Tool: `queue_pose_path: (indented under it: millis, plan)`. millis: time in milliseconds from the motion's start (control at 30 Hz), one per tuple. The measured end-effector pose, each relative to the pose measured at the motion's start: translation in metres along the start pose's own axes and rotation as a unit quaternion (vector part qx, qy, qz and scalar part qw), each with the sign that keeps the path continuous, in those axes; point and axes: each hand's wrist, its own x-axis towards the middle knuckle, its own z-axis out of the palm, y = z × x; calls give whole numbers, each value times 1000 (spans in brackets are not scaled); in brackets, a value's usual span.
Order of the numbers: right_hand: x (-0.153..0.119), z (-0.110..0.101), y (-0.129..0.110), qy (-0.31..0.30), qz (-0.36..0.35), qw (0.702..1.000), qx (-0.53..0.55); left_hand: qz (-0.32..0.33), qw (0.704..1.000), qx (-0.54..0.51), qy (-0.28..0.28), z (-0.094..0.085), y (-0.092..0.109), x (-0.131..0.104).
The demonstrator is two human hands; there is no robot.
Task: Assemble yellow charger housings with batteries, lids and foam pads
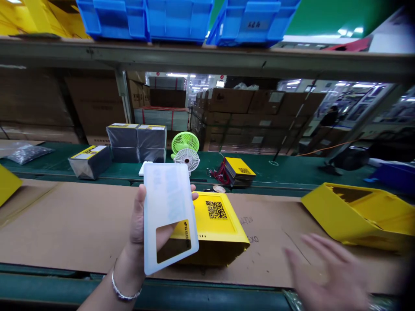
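Note:
My left hand (137, 224) grips a flat, translucent white plastic panel (167, 194) with a rectangular cut-out near its lower end. The panel is held up, tilted, with my thumb along its left edge and fingertips showing at its right. Just behind it, a yellow box-shaped housing (231, 231) with a QR code sits on the cardboard, partly hidden by the panel. On the right, my right hand (333, 272) is blurred by motion, its fingers spread and nothing visible in them. Beyond that hand lies another yellow housing (359, 216), its hollow side facing up.
Cardboard (81, 220) covers the near work surface. Behind it stand grey wrapped blocks (125, 142), a green fan (185, 140), a white fan (186, 159) and a stack of yellow-topped cards (240, 168). Blue bins (180, 19) line the overhead shelf (201, 58).

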Motion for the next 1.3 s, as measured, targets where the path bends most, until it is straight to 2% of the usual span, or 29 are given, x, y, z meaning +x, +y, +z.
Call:
queue_pose_path:
  millis: [67,133,200,267,333,367,400,433,467,500,533,567,600,633,667,700,800,867,967,1067,1300]
  plan:
    - [1,15,-41,-70,-109,987,90,0,1000,2,-7,7,-6,-1]
    - [2,27,-82,-109,-201,956,185,-5,1000,9,-20,11,-12,-2]
    - [5,34,-111,-127,-238,936,228,-37,998,38,-41,9,-18,-5]
    - [13,37,-122,-136,-214,930,266,-68,990,111,-48,4,-20,-8]
    - [22,37,-120,-142,-104,938,298,-43,964,261,-23,-2,-17,-9]
    - [28,36,-116,-146,-22,938,313,-2,931,365,3,-4,-14,-9]
    - [34,34,-112,-156,65,929,331,50,876,478,25,-5,-10,-9]
    - [40,33,-108,-172,145,907,357,101,800,590,35,-5,-5,-9]
    - [46,31,-105,-195,208,874,393,138,711,689,28,-4,0,-8]
    - [51,30,-102,-221,255,835,436,157,622,767,5,-2,6,-6]
    - [56,29,-101,-250,288,793,476,161,546,822,-26,0,10,-4]
    - [60,29,-99,-274,311,756,507,149,491,857,-59,1,15,-1]
    - [62,29,-98,-287,326,731,526,126,458,876,-83,1,18,2]
    - [64,30,-97,-289,334,723,532,102,445,885,-92,0,21,5]
    - [64,32,-94,-281,333,733,522,81,445,887,-91,-2,22,8]
    - [63,34,-91,-273,320,760,496,63,452,886,-84,-5,23,12]
    - [55,41,-75,-293,216,863,351,24,485,872,-64,-20,22,19]
    - [46,45,-62,-348,163,883,268,5,509,859,-57,-28,19,22]
    - [36,50,-47,-383,167,874,250,-13,533,845,-46,-34,15,21]
    - [31,53,-39,-366,199,860,294,-16,544,838,-42,-34,12,21]
    - [30,57,-29,-355,247,810,396,-33,551,831,-63,-26,9,29]
